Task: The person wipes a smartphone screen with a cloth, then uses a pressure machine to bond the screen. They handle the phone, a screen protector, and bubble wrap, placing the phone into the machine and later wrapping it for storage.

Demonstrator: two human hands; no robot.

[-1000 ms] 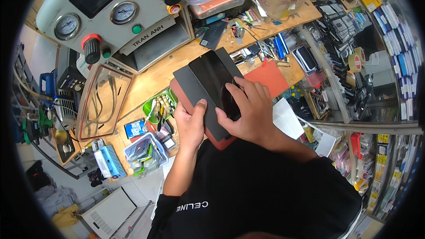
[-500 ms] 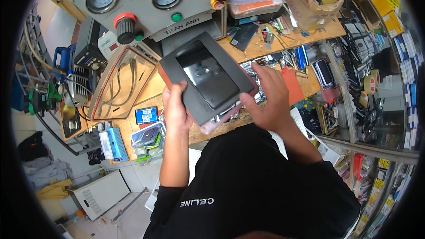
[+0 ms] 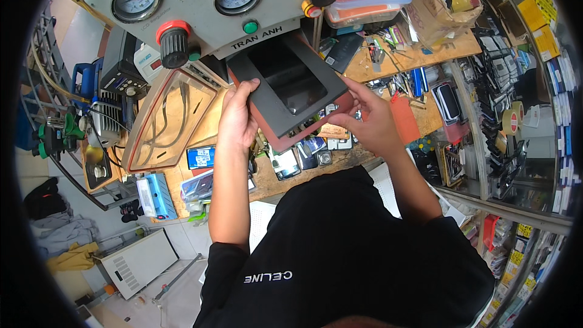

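A glossy black screen [image 3: 289, 79] lies on a dark slab [image 3: 325, 75] above a reddish pad [image 3: 265, 123].

Fwd path runs under machine front [image 3: 209, 27]; open door [image 3: 167, 123] blocks L, plastic boxes [image 3: 369, 15] crowd upper R.

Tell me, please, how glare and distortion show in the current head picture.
Head view: a small pale reflection marks the near end of the dark glossy panel; head view: fisheye distortion bows the white boxes at far right, and the corners go black.
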